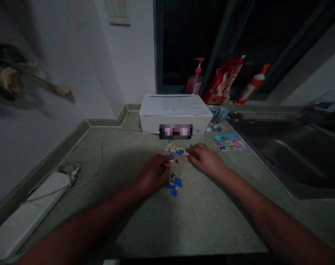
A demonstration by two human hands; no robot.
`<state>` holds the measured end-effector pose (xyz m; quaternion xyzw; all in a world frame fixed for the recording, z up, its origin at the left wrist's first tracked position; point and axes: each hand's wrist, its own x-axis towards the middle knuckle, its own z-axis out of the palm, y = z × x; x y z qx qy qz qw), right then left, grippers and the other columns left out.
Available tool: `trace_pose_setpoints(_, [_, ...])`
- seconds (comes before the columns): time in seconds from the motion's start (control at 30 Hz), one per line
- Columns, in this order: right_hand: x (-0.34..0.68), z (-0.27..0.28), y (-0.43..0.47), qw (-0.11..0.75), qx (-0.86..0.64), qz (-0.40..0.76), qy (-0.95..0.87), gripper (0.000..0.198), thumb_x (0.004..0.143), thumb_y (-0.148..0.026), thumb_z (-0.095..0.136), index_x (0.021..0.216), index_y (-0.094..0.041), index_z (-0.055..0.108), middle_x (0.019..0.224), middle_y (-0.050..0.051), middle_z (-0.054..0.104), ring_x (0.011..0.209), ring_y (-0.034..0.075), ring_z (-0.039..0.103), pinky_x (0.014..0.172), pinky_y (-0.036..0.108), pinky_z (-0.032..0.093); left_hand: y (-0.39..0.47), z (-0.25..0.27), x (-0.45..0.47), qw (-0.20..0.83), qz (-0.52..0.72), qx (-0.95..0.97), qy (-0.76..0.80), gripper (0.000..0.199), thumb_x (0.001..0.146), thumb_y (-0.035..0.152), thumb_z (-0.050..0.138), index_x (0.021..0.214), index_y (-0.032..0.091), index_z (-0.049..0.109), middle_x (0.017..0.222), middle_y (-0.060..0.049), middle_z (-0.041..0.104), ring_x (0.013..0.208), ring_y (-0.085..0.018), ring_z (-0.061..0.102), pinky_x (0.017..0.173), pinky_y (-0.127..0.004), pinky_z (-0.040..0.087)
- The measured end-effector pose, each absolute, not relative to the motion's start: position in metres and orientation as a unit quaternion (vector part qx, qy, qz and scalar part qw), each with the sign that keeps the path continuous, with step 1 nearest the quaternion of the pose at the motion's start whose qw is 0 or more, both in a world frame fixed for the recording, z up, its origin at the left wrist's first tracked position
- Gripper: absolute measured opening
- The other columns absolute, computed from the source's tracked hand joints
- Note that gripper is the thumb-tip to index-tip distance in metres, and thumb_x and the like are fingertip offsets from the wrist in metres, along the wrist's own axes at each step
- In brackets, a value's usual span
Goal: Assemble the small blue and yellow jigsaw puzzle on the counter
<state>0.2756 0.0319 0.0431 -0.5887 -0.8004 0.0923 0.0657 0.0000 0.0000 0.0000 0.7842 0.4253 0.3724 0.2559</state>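
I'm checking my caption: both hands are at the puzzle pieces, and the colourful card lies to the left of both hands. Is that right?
Not quite: in the head view, the colourful card lies to the right of the left hand and right hand, near the sink. Both hands are indeed at the puzzle pieces.

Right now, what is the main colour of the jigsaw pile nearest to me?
The nearer jigsaw pile is mainly blue; the head view shows it best.
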Motion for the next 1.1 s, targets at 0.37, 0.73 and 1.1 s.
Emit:
trace_pose_setpoints(0.37, [0.275,0.029,0.033,0.123,-0.592,0.038,-0.796,0.02,0.11,-0.029,0.061,0.112,-0.024,0.08,0.117,0.011,0.078,0.099,0.025,0.075,0.077,0.033,0.051,-0.005,0.012,-0.001,0.278,0.375,0.787,0.404,0.03,0.103,0.026,0.056,0.127,0.025,0.074,0.11,-0.01,0.078,0.092,-0.027,0.076,0.086,-0.048,0.066])
trace_pose_setpoints(0.73, [0.261,0.02,0.033,0.348,-0.538,0.433,-0.634,0.015,0.092,-0.036,0.071,0.085,-0.023,0.074,0.076,0.003,0.074,0.06,0.015,0.057,0.058,0.03,0.045,-0.002,0.002,0.0,0.249,0.381,0.797,0.397,0.024,0.1,0.022,0.067,0.121,0.026,0.076,0.107,-0.009,0.079,0.088,-0.025,0.077,0.083,-0.046,0.069])
trace_pose_setpoints(1.1, [0.227,0.023,0.007,0.327,-0.475,0.56,-0.594,0.015,0.087,-0.037,0.078,0.081,-0.024,0.075,0.069,-0.002,0.066,0.054,0.012,0.047,0.055,0.029,0.035,-0.001,0.001,0.0,0.24,0.397,0.801,0.379,0.015,0.1,0.031,0.074,0.114,0.028,0.079,0.104,-0.008,0.079,0.089,-0.027,0.077,0.082,-0.048,0.068])
